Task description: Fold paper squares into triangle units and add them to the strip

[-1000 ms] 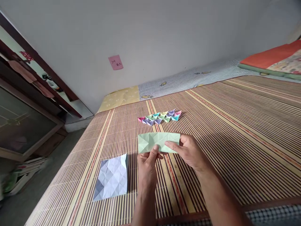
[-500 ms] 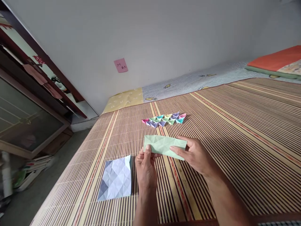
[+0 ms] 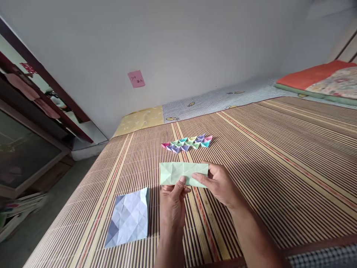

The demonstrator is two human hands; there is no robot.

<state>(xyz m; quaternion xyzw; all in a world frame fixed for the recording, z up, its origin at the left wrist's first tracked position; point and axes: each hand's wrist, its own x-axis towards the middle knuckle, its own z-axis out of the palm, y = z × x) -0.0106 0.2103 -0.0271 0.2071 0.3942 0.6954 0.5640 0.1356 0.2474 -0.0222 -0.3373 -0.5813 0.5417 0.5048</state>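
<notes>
A light green sheet of paper (image 3: 178,171), creased and folded into a long strip, is held level above the mat. My left hand (image 3: 173,203) pinches its lower edge near the middle, thumb on the front face and fingers behind. At the strip's right end, my right hand (image 3: 220,184) grips it between thumb and fingers. To the left of my left hand lies a pale blue-lilac sheet of paper (image 3: 129,217) with a grid of creases, its right edge turned up a little. Beyond the strip sits a cluster of small folded paper boats (image 3: 195,146) in several colours.
A striped bamboo mat (image 3: 245,149) covers the bed. Patterned cloth (image 3: 206,102) runs along the wall side. A folded orange and floral quilt (image 3: 309,78) lies at the far right. A pink note (image 3: 136,79) is stuck on the wall. The bed's left edge drops to the floor.
My left thumb has slid right along the green strip, from near its left end to its middle. The strip now faces me more squarely. The whole view has shifted slightly.
</notes>
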